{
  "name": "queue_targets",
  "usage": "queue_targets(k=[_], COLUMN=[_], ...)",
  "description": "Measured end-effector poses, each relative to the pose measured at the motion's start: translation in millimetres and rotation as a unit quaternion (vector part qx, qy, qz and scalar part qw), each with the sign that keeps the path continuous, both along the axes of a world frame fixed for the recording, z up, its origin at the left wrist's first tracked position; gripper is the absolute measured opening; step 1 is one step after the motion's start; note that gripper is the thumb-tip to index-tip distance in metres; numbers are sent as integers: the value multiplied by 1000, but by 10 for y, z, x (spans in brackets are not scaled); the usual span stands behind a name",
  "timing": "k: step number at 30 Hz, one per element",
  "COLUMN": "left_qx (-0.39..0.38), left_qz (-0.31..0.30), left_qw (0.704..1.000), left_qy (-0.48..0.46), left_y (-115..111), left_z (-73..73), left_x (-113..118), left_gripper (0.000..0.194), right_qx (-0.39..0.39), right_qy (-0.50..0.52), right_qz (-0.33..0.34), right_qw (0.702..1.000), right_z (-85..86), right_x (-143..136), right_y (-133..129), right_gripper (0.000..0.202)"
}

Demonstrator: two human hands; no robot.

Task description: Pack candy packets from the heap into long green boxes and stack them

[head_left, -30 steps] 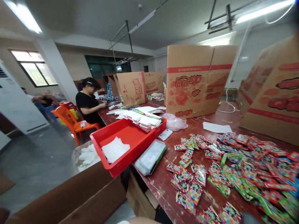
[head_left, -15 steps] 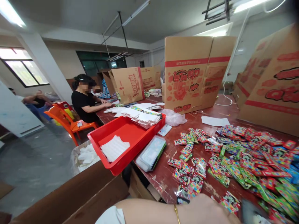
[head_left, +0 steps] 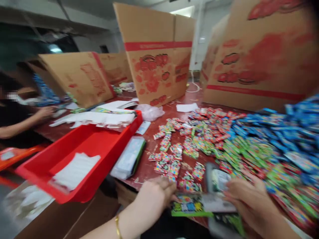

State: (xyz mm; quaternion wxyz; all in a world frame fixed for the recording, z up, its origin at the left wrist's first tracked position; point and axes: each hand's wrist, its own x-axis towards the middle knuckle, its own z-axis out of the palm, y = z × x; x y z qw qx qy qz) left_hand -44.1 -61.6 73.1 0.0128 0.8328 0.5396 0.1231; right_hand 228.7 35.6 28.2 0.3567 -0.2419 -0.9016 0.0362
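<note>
My left hand point(head_left: 158, 196), with a gold bangle at the wrist, has its fingers curled round the left end of a flat, colourful printed package point(head_left: 190, 207) with a green edge. My right hand point(head_left: 245, 194) is at the package's right end, its fingers bent against it, blurred by motion. Under and behind the package is a grey tray-like object point(head_left: 210, 172) with packets inside. Small red and green packets point(head_left: 174, 151) lie on the dark red table just beyond my hands.
A red tray point(head_left: 99, 171) with white sheets stands at the left, beside a clear plastic case point(head_left: 129, 157). Blue packets point(head_left: 276, 131) are heaped at the right. Tall cardboard boxes point(head_left: 157, 59) stand behind. A person's arm point(head_left: 27, 122) shows at far left.
The view has swung right and down. Both my hands now show at the colourful package; before, mainly my left forearm was visible at the bottom edge.
</note>
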Motion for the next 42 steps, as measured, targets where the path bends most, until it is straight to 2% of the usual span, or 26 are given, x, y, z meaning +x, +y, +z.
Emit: queue_targets(k=[2,3,4,5,6,8,10,12,15,19,21,23,27,29,31,32,34,36,38,40,42], left_qx=[-12,-31,-53,-75,-90,-112,-143,-166,-175,-204,-195,-180,-187,-204,-218,-220,-197,-129,-49,-10,-13], left_qz=[5,4,6,13,25,65,101,122,123,136,148,160,166,164,167,169,179,205,251,309,381], left_qw=[999,997,992,983,970,935,897,871,852,796,783,781,772,768,759,756,759,775,782,770,754], left_qy=[-38,-72,-116,-168,-224,-330,-406,-446,-477,-554,-571,-576,-584,-585,-590,-593,-595,-584,-568,-557,-535], left_y=[82,123,159,192,220,266,302,334,408,587,681,754,819,801,739,691,571,441,330,251,194], left_z=[-42,-73,-108,-145,-184,-263,-340,-409,-479,-510,-518,-527,-522,-523,-556,-587,-675,-771,-848,-907,-965], left_x=[145,223,292,346,383,413,421,440,503,582,595,588,532,502,496,509,566,642,693,684,616], left_gripper=[24,22,20,22,27,35,40,43,42,35,38,42,44,42,39,38,40,44,45,46,51], right_qx=[-34,-51,-62,-81,-114,-240,-397,-486,-496,-475,-491,-539,-655,-688,-689,-671,-591,-487,-423,-416,-422], right_qy=[-49,-43,-12,36,88,171,197,205,253,278,285,292,284,274,262,265,282,282,250,218,193], right_qz=[25,29,8,-48,-102,-164,-130,-94,-127,-131,-123,-108,-62,-40,-36,-45,-85,-136,-161,-139,-97], right_qw=[998,997,998,995,984,942,887,844,821,825,814,783,697,671,675,691,751,816,856,872,881], right_z=[184,239,265,264,243,161,67,-7,-64,-116,-191,-324,-659,-758,-770,-748,-673,-596,-541,-502,-467], right_x=[-193,-296,-384,-447,-481,-481,-445,-427,-440,-473,-515,-588,-746,-764,-736,-718,-712,-774,-894,-1016,-1083], right_y=[-94,-131,-162,-190,-215,-256,-270,-240,-112,51,17,-121,-506,-617,-639,-630,-607,-616,-658,-699,-707], right_gripper=[24,27,24,14,16,43,38,30,34,31,30,31,36,40,42,41,35,36,42,42,39])
